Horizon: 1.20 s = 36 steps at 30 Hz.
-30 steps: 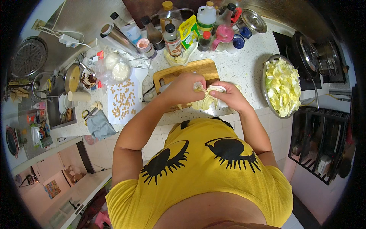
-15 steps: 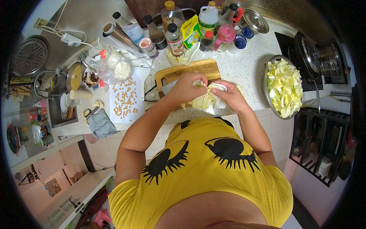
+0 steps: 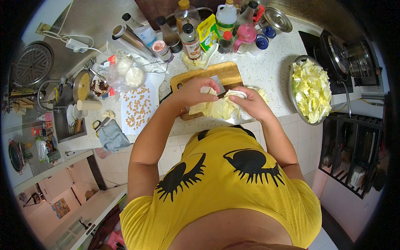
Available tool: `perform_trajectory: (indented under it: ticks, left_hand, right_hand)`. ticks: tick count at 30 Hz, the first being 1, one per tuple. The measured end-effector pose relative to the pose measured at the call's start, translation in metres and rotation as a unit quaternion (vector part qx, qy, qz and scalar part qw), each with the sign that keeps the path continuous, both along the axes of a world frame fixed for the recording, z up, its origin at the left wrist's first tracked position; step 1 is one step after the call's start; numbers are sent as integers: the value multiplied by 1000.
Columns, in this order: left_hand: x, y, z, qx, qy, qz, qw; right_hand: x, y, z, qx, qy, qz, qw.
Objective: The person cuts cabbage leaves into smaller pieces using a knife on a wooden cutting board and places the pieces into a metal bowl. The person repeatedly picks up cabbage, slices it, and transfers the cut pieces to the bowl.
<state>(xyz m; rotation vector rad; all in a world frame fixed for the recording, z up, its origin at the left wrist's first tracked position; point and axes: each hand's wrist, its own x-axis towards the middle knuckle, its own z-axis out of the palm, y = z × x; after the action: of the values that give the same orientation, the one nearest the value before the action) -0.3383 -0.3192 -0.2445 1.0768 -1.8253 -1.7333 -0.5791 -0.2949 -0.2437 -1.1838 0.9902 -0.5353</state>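
Note:
My right hand (image 3: 252,104) is closed around a pale cabbage heart (image 3: 238,100) at the right part of the wooden cutting board (image 3: 230,71). To its left, my left hand (image 3: 195,91) curves loosely around a whitish piece of cabbage leaf (image 3: 206,89), thumb and fingertips a little apart. Below and between both hands, pale yellow cabbage leaves (image 3: 216,109) lie over the near side of the board. The flat metal blade of a knife (image 3: 217,82) rests on the board behind my left fingers; my left hand covers part of it.
An oval metal basin (image 3: 293,92) piled with torn cabbage (image 3: 311,89) stands at right, beside the stove. Peanuts (image 3: 137,108) are spread on a white sheet at left. Several bottles (image 3: 191,43) line the back. A grey cloth (image 3: 111,136) hangs over the counter's front edge.
My left hand has moved left, away from the cabbage heart, and its pinch has loosened. More of the knife blade shows. My right hand has stayed nearly in place.

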Motion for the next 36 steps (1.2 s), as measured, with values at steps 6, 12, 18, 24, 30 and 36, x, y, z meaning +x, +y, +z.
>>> perform_trajectory:
  ticks: [6,12,18,24,30,36]
  left_hand:
    - [22,-2,-14,8,-88,-27,996]
    - [37,-14,-23,35,-118,86,989]
    - [24,-33,-53,96,-48,164,981]
    - [-51,-39,-63,178,-14,144,973]
    - [-194,-74,-58,126,103,93,982]
    - [-362,-97,-28,-235,37,53,970]
  right_hand:
    - [3,1,4,-36,86,19,995]
    - [-11,13,-15,-48,89,-113,988]
    - [-52,38,-17,126,-23,-386,913]
    - [-119,72,-51,192,-368,-417,809]
    - [-162,108,-65,208,-396,-438,780]
    - [-209,127,-66,207,-329,-503,772]
